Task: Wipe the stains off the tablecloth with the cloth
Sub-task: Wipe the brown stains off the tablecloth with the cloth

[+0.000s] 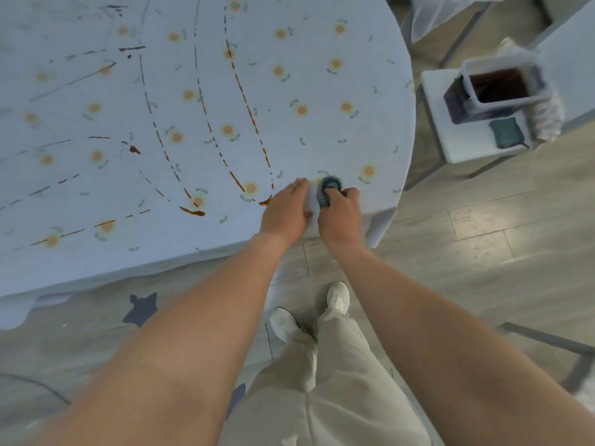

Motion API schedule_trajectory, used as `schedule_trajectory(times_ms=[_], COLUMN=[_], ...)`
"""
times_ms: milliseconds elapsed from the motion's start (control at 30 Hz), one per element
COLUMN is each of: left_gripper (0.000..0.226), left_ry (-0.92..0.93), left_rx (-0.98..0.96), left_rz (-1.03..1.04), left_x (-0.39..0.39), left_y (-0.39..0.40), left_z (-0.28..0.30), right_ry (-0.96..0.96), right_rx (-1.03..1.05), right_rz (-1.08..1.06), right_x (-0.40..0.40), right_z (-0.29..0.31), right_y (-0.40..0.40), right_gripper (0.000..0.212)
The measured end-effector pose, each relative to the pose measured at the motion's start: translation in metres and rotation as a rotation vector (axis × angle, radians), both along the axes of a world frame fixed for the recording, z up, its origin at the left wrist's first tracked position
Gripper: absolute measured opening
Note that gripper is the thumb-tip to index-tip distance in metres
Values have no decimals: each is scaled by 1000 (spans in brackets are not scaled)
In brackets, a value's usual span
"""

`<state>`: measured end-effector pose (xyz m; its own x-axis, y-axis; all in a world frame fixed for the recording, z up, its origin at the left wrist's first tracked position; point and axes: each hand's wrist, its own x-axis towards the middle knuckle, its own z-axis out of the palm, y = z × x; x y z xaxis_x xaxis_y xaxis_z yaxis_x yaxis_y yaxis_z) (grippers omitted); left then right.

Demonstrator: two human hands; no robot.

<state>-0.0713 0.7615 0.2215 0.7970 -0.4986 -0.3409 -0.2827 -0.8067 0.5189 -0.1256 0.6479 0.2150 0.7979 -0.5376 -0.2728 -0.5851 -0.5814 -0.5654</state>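
So, quick rundown:
right hand (pixel 338 210): fingers curled round the bunched cloth (pixel 329 191), pressing it on the tablecloth (pixel 315 91) near the table edge
left hand (pixel 287 207): flat, fingers straight, pinning the fabric just beside it
stains (pixel 248 104): brown dashed streaks, mostly off to the left
risk: a hard scrub probably smears streaks or drags the tablecloth off the edge

View: one head-worn wide-angle camera, no second view.
Facing: forward and steeply down, past both forearms.
Nearness: close above the desk (pixel 380 130) edge; floor (pixel 483 239) beneath.
Distortion: straight edges bow toward the frame's borders.
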Motion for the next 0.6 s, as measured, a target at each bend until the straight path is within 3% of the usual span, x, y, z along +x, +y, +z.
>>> schedule_trajectory(times_ms=[167, 267, 333, 600], left_gripper=[62, 45, 36, 44], left_ry=[55, 60, 32, -5], left_rx=[-211, -360, -380, -351], left_rz=[216, 368, 452, 514], left_x=[34, 68, 98, 214], left_y=[36, 54, 64, 80], left_z=[36, 55, 65, 79], right_ry=[-88, -105, -107, -116], right_rx=[503, 735, 843, 862], right_rz=[-228, -192, -163, -162], right_x=[63, 105, 133, 272], right_z=[38, 58, 71, 70], right_y=[37, 55, 67, 83], right_gripper=[54, 46, 28, 22])
